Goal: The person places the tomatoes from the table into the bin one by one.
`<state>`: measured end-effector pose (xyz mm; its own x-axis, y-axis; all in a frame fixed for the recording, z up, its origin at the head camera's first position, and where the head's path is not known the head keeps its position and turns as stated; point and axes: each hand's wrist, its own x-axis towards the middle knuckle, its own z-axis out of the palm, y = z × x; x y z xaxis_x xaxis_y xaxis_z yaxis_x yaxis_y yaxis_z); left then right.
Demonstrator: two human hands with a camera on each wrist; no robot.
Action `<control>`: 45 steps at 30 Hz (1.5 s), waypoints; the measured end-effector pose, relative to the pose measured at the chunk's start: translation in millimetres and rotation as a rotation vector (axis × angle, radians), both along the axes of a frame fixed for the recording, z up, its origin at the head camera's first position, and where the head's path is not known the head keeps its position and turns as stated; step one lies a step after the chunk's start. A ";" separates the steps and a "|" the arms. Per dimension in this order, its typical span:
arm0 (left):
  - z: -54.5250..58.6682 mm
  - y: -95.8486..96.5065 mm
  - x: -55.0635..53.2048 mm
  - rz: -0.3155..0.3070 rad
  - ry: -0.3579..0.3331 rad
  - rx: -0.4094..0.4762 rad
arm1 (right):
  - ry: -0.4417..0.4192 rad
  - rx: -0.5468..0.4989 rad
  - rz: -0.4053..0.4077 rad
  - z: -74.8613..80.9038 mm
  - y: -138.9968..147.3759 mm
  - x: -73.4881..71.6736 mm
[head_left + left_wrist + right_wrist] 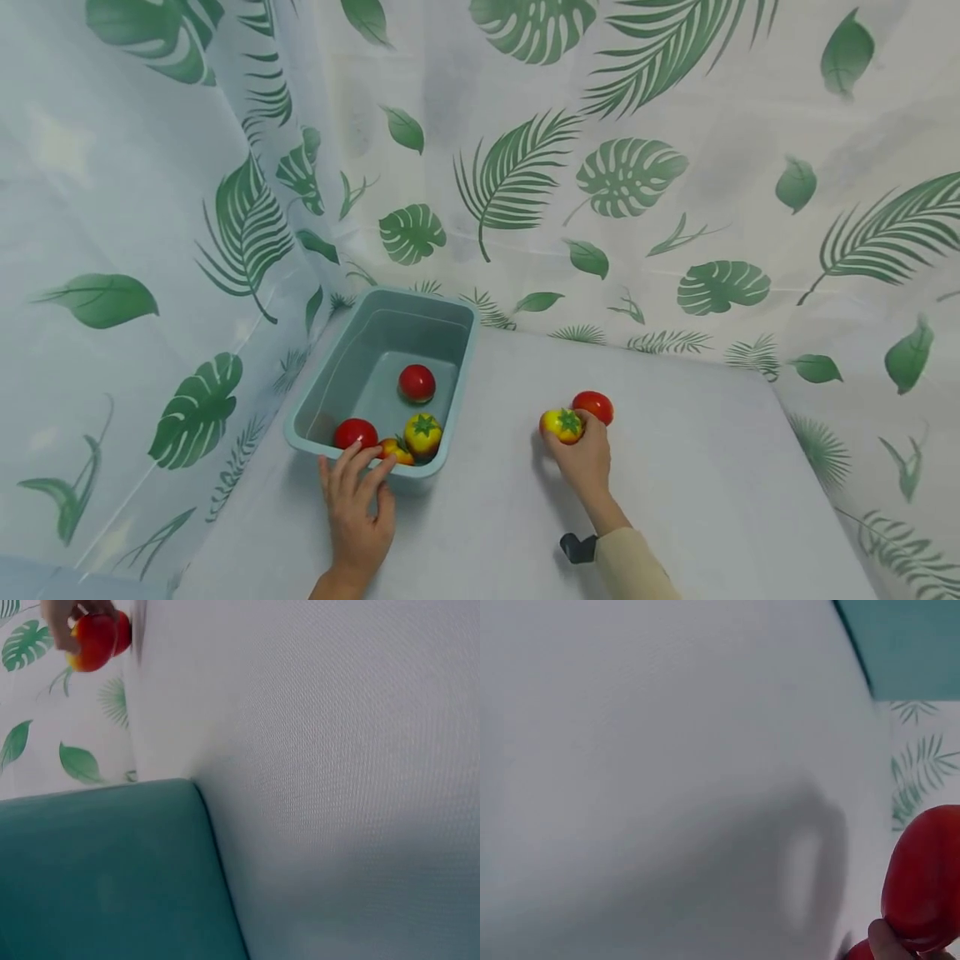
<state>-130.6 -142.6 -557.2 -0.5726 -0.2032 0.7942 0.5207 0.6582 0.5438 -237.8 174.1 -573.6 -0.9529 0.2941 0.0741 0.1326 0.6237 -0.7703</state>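
My right hand (585,454) pinches a yellow-and-red tomato (560,425) with a green star-shaped top between thumb and fingers. In the right wrist view, the red side of this tomato (926,877) shows at the lower right. Just behind it on the table is a red tomato (595,407). At the near rim of a blue-green bin (459,375), my left hand (356,508) rests with loosely extended fingers reaching over the edge. Inside the bin lie a red tomato (417,383), another red one (356,432) and two yellow-red ones, one partly behind the rim.
The bin stands on the left of a white-covered table (690,467). A leaf-printed white curtain (525,242) closes off the back and both sides. A small black piece (577,548) sticks out at my right wrist.
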 end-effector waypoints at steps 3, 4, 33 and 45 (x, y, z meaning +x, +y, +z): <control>1.0 -1.5 -0.6 0.013 0.013 0.000 | 0.042 -0.041 0.027 18.7 -16.0 -8.5; 1.5 -1.8 -0.7 0.015 0.016 0.000 | 0.058 -0.050 0.039 26.6 -22.8 -11.2; -0.7 -1.7 -3.0 0.016 0.051 0.002 | 0.320 -0.048 0.592 118.9 -177.5 -31.5; -5.9 -1.8 -3.1 0.012 0.027 -0.007 | 0.291 -0.056 0.668 123.0 -188.7 -26.1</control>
